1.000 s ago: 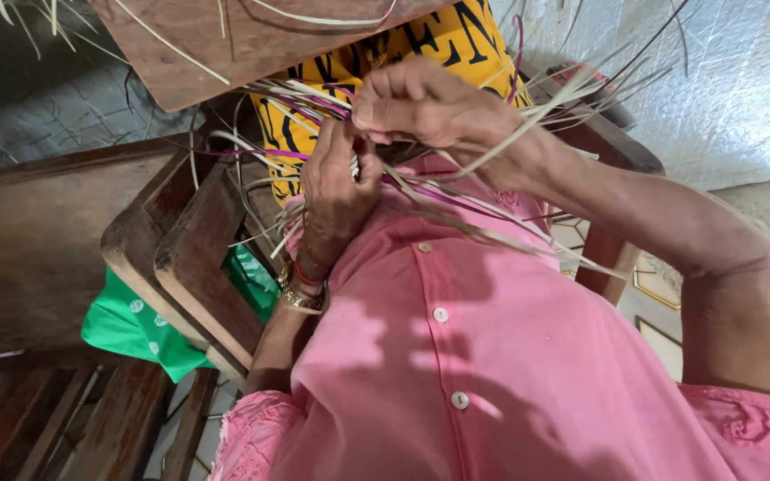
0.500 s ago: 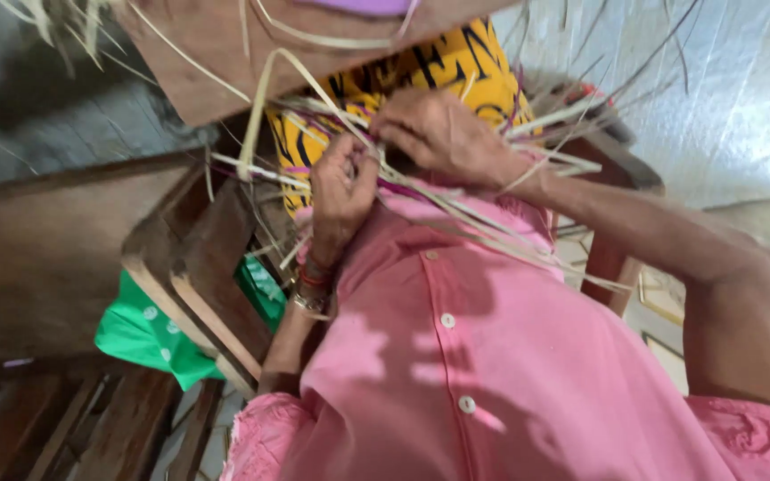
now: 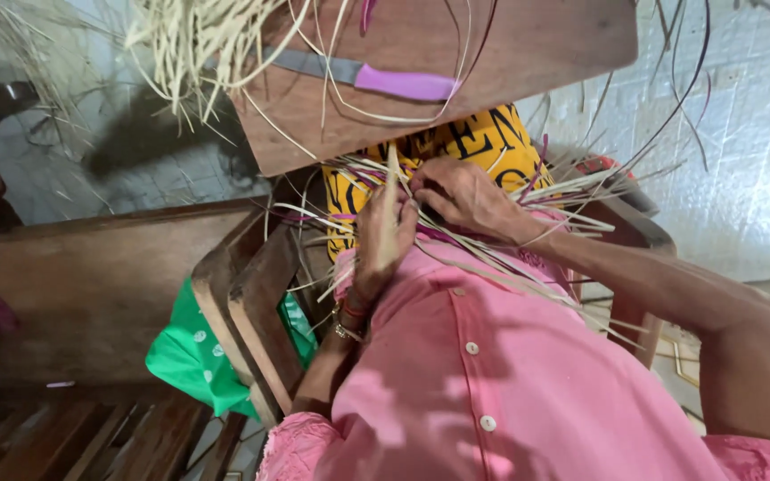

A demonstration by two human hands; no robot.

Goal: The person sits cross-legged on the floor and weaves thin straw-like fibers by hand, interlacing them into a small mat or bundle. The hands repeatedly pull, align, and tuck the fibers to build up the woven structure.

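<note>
**Both hands on a bundle of pale strips, worked against the chest**

Thing: a splay of thin, flat straw-coloured strips [image 3: 492,254], a few purple ones among them, crossing just above the pink buttoned shirt [image 3: 510,374]. Loose ends fan out toward the right wall and down over the shirt front. Weave at the centre is hidden by the hands.

Left hand [image 3: 385,233]: fingers curled closed, pinching one upright strip [image 3: 392,178] that sticks up past the knuckles. Bangles at the wrist.

Right hand [image 3: 461,194]: fingers bent down and closed on the strips at the crossing, touching the left hand's fingertips; exactly which strip it grips cannot be told.

Around: a wooden board [image 3: 456,89] above the hands, carrying a knife with a pink handle [image 3: 403,83] near its middle and a heap of loose strips [image 3: 198,40] hanging off its left corner. Yellow printed cloth [image 3: 483,142] behind the hands. Green bag [image 3: 193,356] under a wooden frame at left.

Against half a second ago: the left hand has risen slightly and the strip it holds now stands straight rather than arched; the knife has come into view.
</note>
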